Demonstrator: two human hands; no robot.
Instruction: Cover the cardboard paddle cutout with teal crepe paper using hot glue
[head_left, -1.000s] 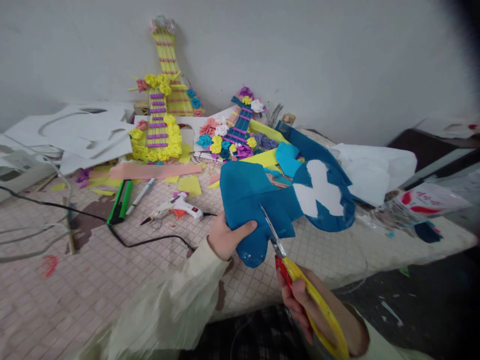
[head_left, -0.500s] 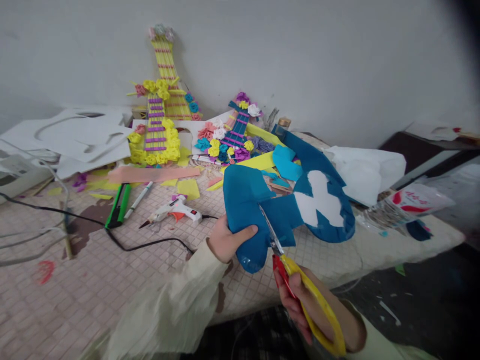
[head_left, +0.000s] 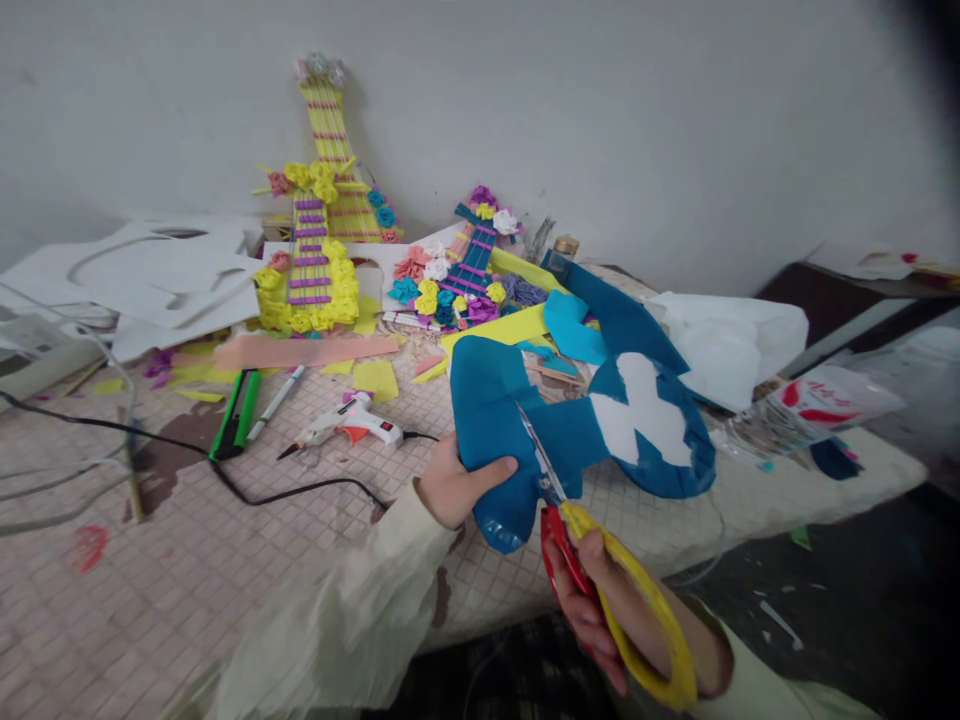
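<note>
A blue paper cutout [head_left: 487, 400], wide at both ends with a narrower middle, is pinched at its left part by my left hand [head_left: 461, 485], the thumb lying on top. Its round right end bears a white cross-shaped patch [head_left: 641, 410]. My right hand [head_left: 600, 595] is wrapped round the scissors [head_left: 630, 600], which have one yellow and one red handle. The blades point up and left over the blue paper, at its notch near the middle. How far the blades are parted is hard to make out.
A white glue gun [head_left: 349, 425] with a black cord, a green box cutter [head_left: 236, 415] and a white pen [head_left: 276, 402] lie to the left. Decorated paper guitars [head_left: 307, 250] lean at the back wall. A plastic bag [head_left: 814, 410] sits at the right edge.
The blue paper has shifted slightly down and right at its round end. The scissors' handles look spread a little wider, with the blades still at the same notch.
</note>
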